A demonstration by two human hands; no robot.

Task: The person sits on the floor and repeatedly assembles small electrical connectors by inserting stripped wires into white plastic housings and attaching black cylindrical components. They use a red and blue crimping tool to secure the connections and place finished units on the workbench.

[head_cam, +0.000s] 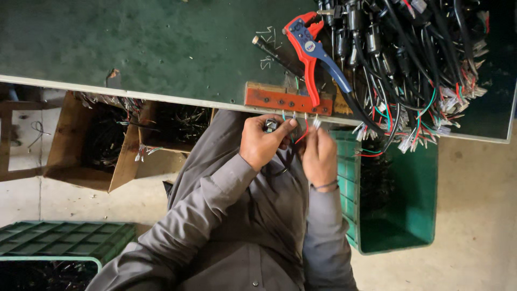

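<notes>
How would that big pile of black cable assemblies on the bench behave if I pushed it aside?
Probably floppy: the cable pile is loose, curved leads that would drag and snag rather than slide as one. Its wire ends overhang the table edge, so some may spill toward the green crate. It also touches the red wire stripper, likely dragging it along.

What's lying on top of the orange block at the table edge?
The red-and-blue stripping tool lies across the orange block, with thin wires hanging below. The block's underside is hidden.

red stripper | cable pile | green crate | cardboard box
</notes>
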